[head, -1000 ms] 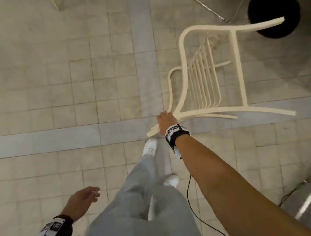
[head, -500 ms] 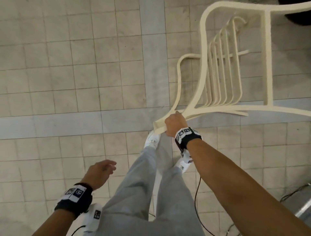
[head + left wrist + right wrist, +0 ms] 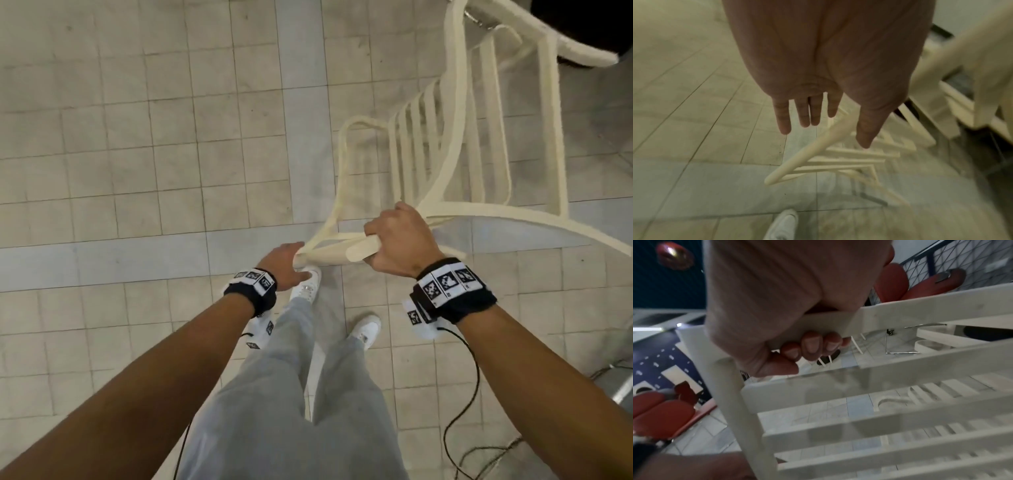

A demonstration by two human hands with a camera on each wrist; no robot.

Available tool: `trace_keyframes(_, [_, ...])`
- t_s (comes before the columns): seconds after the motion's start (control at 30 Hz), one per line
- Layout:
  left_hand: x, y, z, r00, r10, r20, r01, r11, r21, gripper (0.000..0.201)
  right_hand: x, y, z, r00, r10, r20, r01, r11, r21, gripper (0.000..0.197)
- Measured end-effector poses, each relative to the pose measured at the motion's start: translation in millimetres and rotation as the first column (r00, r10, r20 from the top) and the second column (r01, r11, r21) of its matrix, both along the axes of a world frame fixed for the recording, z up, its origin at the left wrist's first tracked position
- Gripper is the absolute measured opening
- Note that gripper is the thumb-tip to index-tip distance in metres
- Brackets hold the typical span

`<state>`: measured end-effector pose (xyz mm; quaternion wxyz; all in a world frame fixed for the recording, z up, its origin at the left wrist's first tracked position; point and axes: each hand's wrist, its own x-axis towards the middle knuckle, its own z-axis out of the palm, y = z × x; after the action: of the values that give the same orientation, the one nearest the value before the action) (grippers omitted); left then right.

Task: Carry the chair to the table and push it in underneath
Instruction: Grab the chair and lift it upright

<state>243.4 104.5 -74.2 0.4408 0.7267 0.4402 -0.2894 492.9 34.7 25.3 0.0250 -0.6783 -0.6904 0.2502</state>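
A cream slatted chair (image 3: 556, 137) hangs tilted above the tiled floor, its back toward me and its legs pointing away. My right hand (image 3: 397, 240) grips the top rail of the chair back, fingers curled under it (image 3: 797, 345). Below that rail the slats (image 3: 900, 381) run off to the right. My left hand (image 3: 282, 262) is at the left end of the same rail. In the left wrist view its fingers (image 3: 826, 133) are straight, with the rail (image 3: 807, 151) just beyond them. A dark round top (image 3: 582, 20) shows at the upper right, behind the chair legs.
My white shoes (image 3: 308, 284) stand on the grey tiled floor directly under the chair back. A black cable (image 3: 476, 387) trails from my right wrist to the floor. A metal piece (image 3: 623, 394) sits at the right edge. Red seats (image 3: 663, 410) line a wall.
My left hand has risen from beside my leg to the end of the chair's top rail. The chair has come closer and higher, still held in my right hand.
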Motion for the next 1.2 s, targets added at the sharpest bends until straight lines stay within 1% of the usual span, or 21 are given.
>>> trace_keyframes(0.03, [2.9,2.4,-1.6,0.999,-0.053,-0.003,0.053,0.998,0.029,0.057,1.1,-2.9,5.5,0.999,-0.029,-0.032,0.030,0.999,0.039,0.035])
trace_keyframes(0.07, [4.2,3.6,-0.9,0.998,-0.068,-0.007,0.069,0.996,0.061,0.051,0.9,-6.4,11.3,0.997,-0.049,-0.059,0.052,0.997,0.051,0.034])
trace_keyframes(0.17, [4.7,5.5,2.7,0.996,-0.092,0.019,0.088,0.980,0.177,0.039,0.0,-16.4,22.9,0.993,-0.076,-0.093,0.077,0.997,0.009,0.035])
trace_keyframes(0.3, [6.5,8.6,14.3,0.980,-0.198,0.015,0.186,0.940,0.285,0.040,-5.7,-28.4,41.7,0.989,-0.105,-0.105,0.100,0.993,-0.057,0.042])
trace_keyframes(0.37, [7.6,11.9,27.5,0.966,-0.259,0.014,0.240,0.911,0.336,0.041,-17.4,-32.1,55.0,0.996,-0.050,-0.072,0.048,0.998,-0.029,0.042])
trace_keyframes(0.43, [11.0,16.8,49.1,0.950,-0.312,0.031,0.272,0.871,0.409,0.039,-24.8,-38.7,70.6,0.996,-0.043,-0.072,0.045,0.998,0.037,0.033])
trace_keyframes(0.5, [17.8,23.0,74.5,0.932,-0.357,0.059,0.284,0.824,0.491,0.036,-17.5,-50.8,87.6,0.979,-0.119,-0.165,0.135,0.986,0.093,0.028])
trace_keyframes(0.57, [28.0,25.7,101.3,0.906,-0.412,0.096,0.295,0.777,0.556,0.034,0.2,-70.7,104.2,0.936,-0.214,-0.280,0.257,0.958,0.127,0.027])
trace_keyframes(0.7, [57.7,19.0,144.1,0.845,-0.492,0.209,0.282,0.742,0.608,0.029,31.7,-127.5,131.5,0.853,-0.366,-0.372,0.449,0.878,0.166,0.025])
trace_keyframes(0.77, [75.6,12.4,156.2,0.801,-0.521,0.295,0.258,0.745,0.615,0.025,43.5,-160.0,138.0,0.814,-0.436,-0.384,0.526,0.833,0.170,0.024])
trace_keyframes(0.83, [93.5,4.6,162.8,0.735,-0.520,0.435,0.220,0.790,0.572,0.023,55.1,-192.5,140.8,0.787,-0.505,-0.355,0.588,0.788,0.182,0.025])
trace_keyframes(0.87, [102.2,0.6,165.1,0.705,-0.516,0.487,0.221,0.812,0.540,0.024,61.3,-207.9,141.9,0.771,-0.538,-0.340,0.616,0.765,0.188,0.027])
trace_keyframes(0.9, [109.5,-1.9,165.0,0.689,-0.513,0.512,0.234,0.826,0.513,0.025,67.1,-222.6,142.5,0.756,-0.566,-0.329,0.640,0.745,0.188,0.028])
trace_keyframes(0.93, [116.4,-1.7,163.1,0.692,-0.517,0.505,0.253,0.828,0.501,0.025,72.2,-236.5,143.1,0.742,-0.592,-0.315,0.660,0.729,0.184,0.029])
trace_keyframes(0.97, [122.9,1.3,160.3,0.712,-0.525,0.467,0.275,0.820,0.502,0.026,76.7,-249.7,142.8,0.733,-0.613,-0.294,0.673,0.718,0.180,0.030])
trace_keyframes(1.0, [128.3,5.8,157.4,0.746,-0.538,0.392,0.310,0.802,0.511,0.028,79.4,-262.9,141.7,0.728,-0.632,-0.266,0.681,0.711,0.176,0.030])
trace_keyframes(1.03, [133.4,11.1,155.5,0.778,-0.561,0.284,0.369,0.772,0.517,0.031,81.0,-274.9,139.6,0.723,-0.648,-0.241,0.689,0.703,0.178,0.029])
trace_keyframes(1.07, [138.2,15.9,154.5,0.789,-0.591,0.168,0.441,0.735,0.516,0.034,82.3,-285.2,137.3,0.714,-0.664,-0.224,0.700,0.690,0.183,0.029])
trace_keyframes(1.1, [141.8,17.4,153.9,0.774,-0.628,0.079,0.510,0.693,0.510,0.036,82.3,-295.2,134.8,0.701,-0.681,-0.211,0.713,0.676,0.188,0.028])
trace_keyframes(1.13, [145.9,15.6,154.3,0.747,-0.664,0.026,0.561,0.651,0.511,0.038,82.6,-304.4,132.1,0.687,-0.699,-0.199,0.727,0.658,0.197,0.027])
trace_keyframes(1.2, [153.7,4.6,156.1,0.707,-0.707,-0.013,0.603,0.593,0.534,0.040,84.2,-319.8,125.3,0.658,-0.733,-0.172,0.751,0.621,0.223,0.026])
